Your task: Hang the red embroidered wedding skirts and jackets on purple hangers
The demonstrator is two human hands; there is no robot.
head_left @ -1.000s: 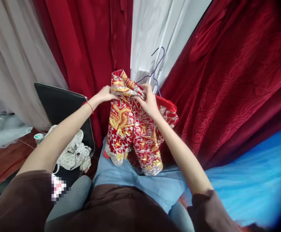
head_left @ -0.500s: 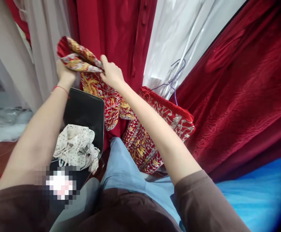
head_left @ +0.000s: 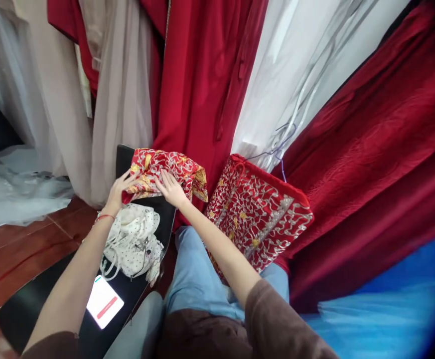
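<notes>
A red cloth garment (head_left: 168,162) with gold and silver embroidery lies folded over the far end of a black bench (head_left: 15,314). At its left edge rests my left hand (head_left: 118,190), fingers spread over the cloth. My right hand (head_left: 172,189) lies flat on its near side, with the fingers apart. One end of the garment hangs past the bench's right side. Just nearer to me sits a crumpled white dotted cloth (head_left: 135,239) with cords, partly behind my left forearm.
On the bench lies a phone (head_left: 107,301) with a lit screen. A matching embroidered piece (head_left: 258,214) hangs from a purple hanger (head_left: 277,151) by my knees. Long red (head_left: 202,89) and beige (head_left: 123,99) fabrics hang behind. Blue tulle (head_left: 389,309) spreads at the right.
The embroidered garment was held up, rolled open in both hands. It now lies on the bench; both hands have come down and loosened to lie on it. The view has shifted left.
</notes>
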